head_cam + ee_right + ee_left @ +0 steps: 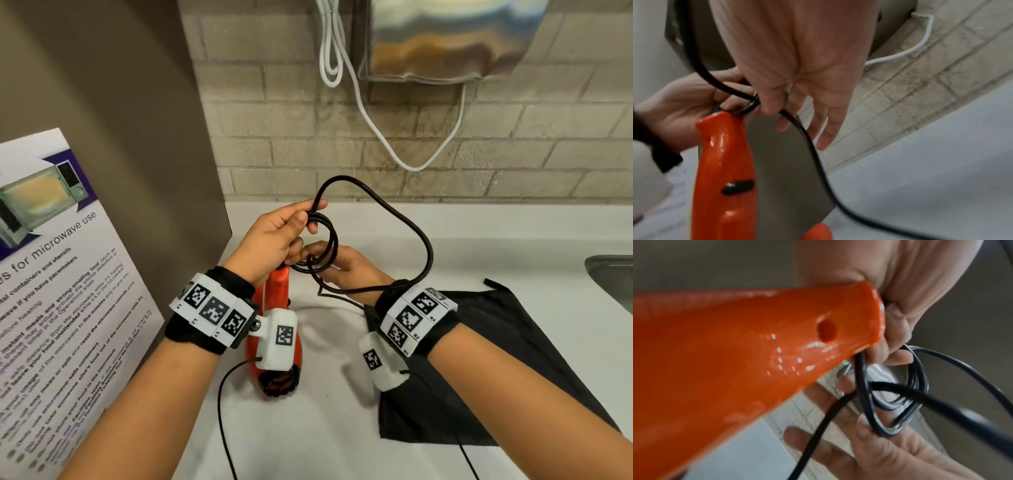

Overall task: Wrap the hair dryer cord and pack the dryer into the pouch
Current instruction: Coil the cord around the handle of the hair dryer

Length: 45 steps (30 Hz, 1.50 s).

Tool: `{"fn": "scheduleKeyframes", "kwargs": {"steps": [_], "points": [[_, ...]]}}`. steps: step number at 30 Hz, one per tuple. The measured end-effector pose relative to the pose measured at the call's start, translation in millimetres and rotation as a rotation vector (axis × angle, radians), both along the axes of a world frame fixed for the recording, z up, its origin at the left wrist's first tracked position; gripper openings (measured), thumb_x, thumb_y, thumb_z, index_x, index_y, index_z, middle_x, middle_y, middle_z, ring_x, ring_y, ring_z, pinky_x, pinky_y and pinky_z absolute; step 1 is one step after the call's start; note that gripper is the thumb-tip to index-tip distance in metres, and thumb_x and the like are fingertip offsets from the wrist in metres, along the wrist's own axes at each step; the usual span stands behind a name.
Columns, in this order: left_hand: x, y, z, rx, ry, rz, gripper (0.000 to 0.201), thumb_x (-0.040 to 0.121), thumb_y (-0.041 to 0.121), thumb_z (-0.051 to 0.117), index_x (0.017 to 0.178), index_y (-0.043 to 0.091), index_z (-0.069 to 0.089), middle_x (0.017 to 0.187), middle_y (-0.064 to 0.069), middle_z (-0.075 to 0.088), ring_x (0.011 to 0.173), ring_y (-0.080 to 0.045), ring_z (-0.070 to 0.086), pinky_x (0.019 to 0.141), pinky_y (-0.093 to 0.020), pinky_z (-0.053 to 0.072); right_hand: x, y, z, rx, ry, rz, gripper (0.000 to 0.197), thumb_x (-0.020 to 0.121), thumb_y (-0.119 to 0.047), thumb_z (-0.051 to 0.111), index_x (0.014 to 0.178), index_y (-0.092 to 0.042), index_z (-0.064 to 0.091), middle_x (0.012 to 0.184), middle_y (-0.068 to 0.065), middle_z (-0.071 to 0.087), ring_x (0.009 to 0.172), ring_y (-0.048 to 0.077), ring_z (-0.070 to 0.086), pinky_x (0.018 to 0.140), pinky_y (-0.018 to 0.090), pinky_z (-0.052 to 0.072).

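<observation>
The orange hair dryer (278,291) stands nose-down on the white counter (325,438), handle end up under my left hand (274,236). That hand pinches several small coils of the black cord (318,216) between thumb and fingers. In the left wrist view its curled fingers (896,331) sit at the tip of the dryer handle (735,353). My right hand (349,267) lies palm-up just right of it, thumb hooked on the coils (885,431). A big loose loop of cord arcs up and right, then trails over my right wrist. The flat black pouch (496,342) lies under my right forearm.
A microwave-use sign (61,274) leans at the left. On the brick wall hang a metal dispenser (445,41) and a white cable (376,137). A steel sink edge (609,274) shows at the far right. Thin black wrist-camera wires dangle near the front.
</observation>
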State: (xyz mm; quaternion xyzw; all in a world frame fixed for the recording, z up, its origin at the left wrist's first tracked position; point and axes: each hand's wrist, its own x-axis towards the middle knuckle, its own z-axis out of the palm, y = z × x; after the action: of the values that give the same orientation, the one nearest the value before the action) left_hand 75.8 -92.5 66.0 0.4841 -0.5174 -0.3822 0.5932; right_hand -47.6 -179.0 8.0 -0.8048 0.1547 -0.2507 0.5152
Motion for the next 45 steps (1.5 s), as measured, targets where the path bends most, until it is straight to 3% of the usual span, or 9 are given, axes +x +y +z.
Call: {"fn": "scheduleKeyframes", "kwargs": {"steps": [4, 10, 15, 19, 22, 25, 28, 36, 45], "points": [[2, -1, -1, 0.012, 0.021, 0.031, 0.028, 0.097, 0.015, 0.034, 0.100, 0.023, 0.060, 0.061, 0.014, 0.054, 0.038, -0.002, 0.024, 0.040, -0.016, 0.022, -5, -9, -4, -0.012, -0.021, -0.360, 0.025, 0.091, 0.001, 0.044, 0.084, -0.019, 0.057, 0.065, -0.003, 0.057, 0.046, 0.000, 0.053, 0.044, 0.017, 0.044], [14, 1, 0, 0.031, 0.105, 0.066, 0.026, 0.098, 0.018, 0.034, 0.098, 0.019, 0.059, 0.058, 0.009, 0.044, 0.036, -0.001, 0.024, 0.038, -0.016, 0.023, -45, -51, -19, 0.447, 0.012, -0.820, 0.018, 0.091, 0.005, 0.036, 0.096, -0.007, 0.048, 0.074, 0.004, 0.051, 0.030, 0.015, 0.049, 0.025, 0.020, 0.040], [21, 4, 0, 0.038, 0.184, 0.077, 0.025, 0.098, 0.019, 0.033, 0.099, 0.017, 0.058, 0.052, 0.011, 0.043, 0.034, 0.000, 0.023, 0.036, -0.014, 0.024, -88, -70, -54, -0.064, 0.799, -0.891, 0.021, 0.087, -0.006, 0.048, 0.099, -0.007, 0.065, 0.107, 0.019, 0.066, 0.090, 0.035, 0.064, 0.079, 0.038, 0.055], [17, 2, -1, 0.042, 0.135, 0.060, 0.026, 0.098, 0.018, 0.035, 0.095, 0.019, 0.060, 0.050, 0.013, 0.044, 0.035, 0.000, 0.024, 0.037, -0.014, 0.024, -83, -56, -53, -0.278, 1.128, -0.790, 0.027, 0.085, -0.011, 0.046, 0.106, -0.010, 0.062, 0.114, 0.013, 0.063, 0.105, 0.032, 0.058, 0.088, 0.036, 0.049], [10, -1, -2, 0.036, 0.085, 0.030, 0.025, 0.097, 0.017, 0.036, 0.093, 0.020, 0.061, 0.050, 0.012, 0.045, 0.036, -0.001, 0.024, 0.038, -0.014, 0.023, -66, -53, -33, -0.254, 0.752, -0.717, 0.037, 0.083, -0.004, 0.046, 0.115, -0.015, 0.060, 0.124, 0.011, 0.059, 0.114, 0.028, 0.053, 0.098, 0.027, 0.043], [5, -3, -3, 0.034, 0.038, 0.014, 0.027, 0.097, 0.015, 0.036, 0.093, 0.020, 0.062, 0.050, 0.012, 0.044, 0.036, -0.001, 0.023, 0.039, -0.016, 0.021, -40, -23, 9, -0.227, 0.068, -0.626, 0.021, 0.090, -0.011, 0.049, 0.103, -0.014, 0.065, 0.104, 0.004, 0.068, 0.090, 0.014, 0.060, 0.073, 0.005, 0.041], [2, -6, -3, 0.031, 0.001, 0.013, 0.026, 0.097, 0.015, 0.036, 0.097, 0.019, 0.062, 0.050, 0.012, 0.044, 0.036, -0.001, 0.023, 0.040, -0.016, 0.021, -23, 14, 47, -0.222, -0.270, -0.535, 0.031, 0.090, -0.029, 0.040, 0.102, -0.015, 0.065, 0.082, -0.013, 0.061, 0.076, -0.002, 0.058, 0.069, 0.011, 0.044], [2, -8, -4, 0.009, -0.017, 0.039, 0.028, 0.096, 0.013, 0.037, 0.118, 0.017, 0.053, 0.050, 0.012, 0.047, 0.037, 0.000, 0.026, 0.040, -0.016, 0.022, -7, 33, 66, -0.107, -0.318, -0.508, 0.006, 0.085, -0.015, 0.062, 0.081, -0.020, 0.063, 0.072, -0.004, 0.064, 0.071, 0.012, 0.061, 0.068, 0.026, 0.050], [4, -8, -5, 0.011, -0.029, 0.059, 0.029, 0.097, 0.018, 0.038, 0.116, 0.011, 0.058, 0.056, 0.010, 0.047, 0.039, -0.002, 0.026, 0.042, -0.018, 0.023, -9, 27, 51, -0.384, -0.282, -0.454, 0.022, 0.075, -0.007, 0.070, 0.097, -0.008, 0.067, 0.081, -0.013, 0.047, 0.078, -0.014, 0.047, 0.072, 0.002, 0.037]]}}
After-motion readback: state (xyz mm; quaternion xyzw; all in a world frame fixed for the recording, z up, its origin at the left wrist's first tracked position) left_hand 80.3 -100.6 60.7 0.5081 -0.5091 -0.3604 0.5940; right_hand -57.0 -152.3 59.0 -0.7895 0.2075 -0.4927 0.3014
